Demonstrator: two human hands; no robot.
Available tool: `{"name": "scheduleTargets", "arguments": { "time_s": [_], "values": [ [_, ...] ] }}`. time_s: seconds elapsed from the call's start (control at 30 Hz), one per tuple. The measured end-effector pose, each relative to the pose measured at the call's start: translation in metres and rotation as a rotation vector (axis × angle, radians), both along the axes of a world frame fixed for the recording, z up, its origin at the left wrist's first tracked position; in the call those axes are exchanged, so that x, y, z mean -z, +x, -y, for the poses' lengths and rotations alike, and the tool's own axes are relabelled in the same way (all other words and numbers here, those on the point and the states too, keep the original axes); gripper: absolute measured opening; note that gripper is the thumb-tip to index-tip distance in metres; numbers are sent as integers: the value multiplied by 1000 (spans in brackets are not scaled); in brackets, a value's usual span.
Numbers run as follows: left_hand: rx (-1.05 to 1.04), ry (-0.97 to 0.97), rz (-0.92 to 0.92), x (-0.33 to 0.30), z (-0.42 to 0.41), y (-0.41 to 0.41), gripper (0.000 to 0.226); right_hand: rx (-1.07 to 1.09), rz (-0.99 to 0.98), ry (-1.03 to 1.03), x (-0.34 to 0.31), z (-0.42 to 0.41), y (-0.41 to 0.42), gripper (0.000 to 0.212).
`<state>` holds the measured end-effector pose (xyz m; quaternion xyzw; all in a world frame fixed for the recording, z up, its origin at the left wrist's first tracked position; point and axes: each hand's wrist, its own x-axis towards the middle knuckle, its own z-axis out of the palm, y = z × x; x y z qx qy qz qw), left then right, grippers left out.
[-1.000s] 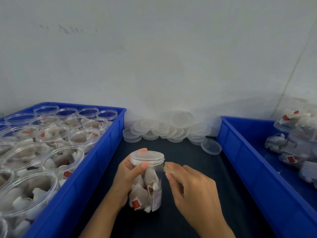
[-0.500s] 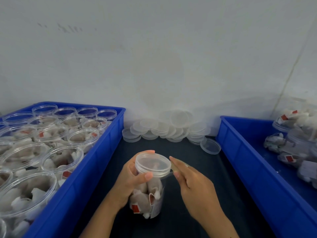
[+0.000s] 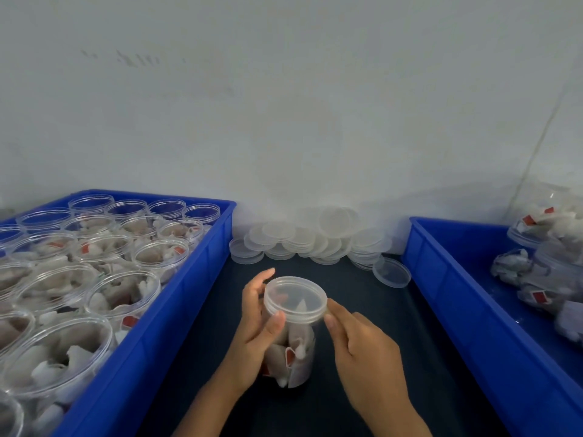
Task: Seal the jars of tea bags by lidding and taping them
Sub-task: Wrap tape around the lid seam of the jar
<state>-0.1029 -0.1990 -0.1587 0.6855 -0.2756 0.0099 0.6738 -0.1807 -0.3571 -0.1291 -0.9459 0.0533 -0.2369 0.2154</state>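
Fingers [image 3: 252,298] of left hand [image 3: 254,326] curled round jar [image 3: 293,351], thumb just under lid [image 3: 295,299]. Right hand [image 3: 362,345] fingertips pinched at lid's right edge, presumably on tape, too faint to confirm. Jar upright on dark mat [image 3: 362,310] between hands, touching both.

One view only, worn on the person's head, looking forward and down. It sits close over the dark surface [image 3: 362,310], with both forearms entering from the bottom edge. The upper half faces a pale wall [image 3: 284,105]. Wide-angle bending shows at the sides, where the left bin [image 3: 176,310] and right bin [image 3: 457,310] splay outward and run off the frame.
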Motion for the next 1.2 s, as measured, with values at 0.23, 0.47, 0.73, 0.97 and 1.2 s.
{"name": "scheduleTargets", "arguments": {
  "time_s": [0.23,0.47,0.73,0.97,1.2],
  "values": [
    [-133,157,139,-5,5,-9,80,38,70,-47,0,-4,-3,40],
    [-360,146,134,-10,14,-11,79,2,-20,-193,-7,-14,-4,57],
    [-293,239,150,-17,1,0,74,-82,-52,-99,-3,3,4,55],
    [-87,198,131,-24,-9,4,72,-183,4,-124,-3,12,3,57],
    [83,171,79,-25,-16,10,75,-301,61,-125,-6,18,1,56]
  ]
}}
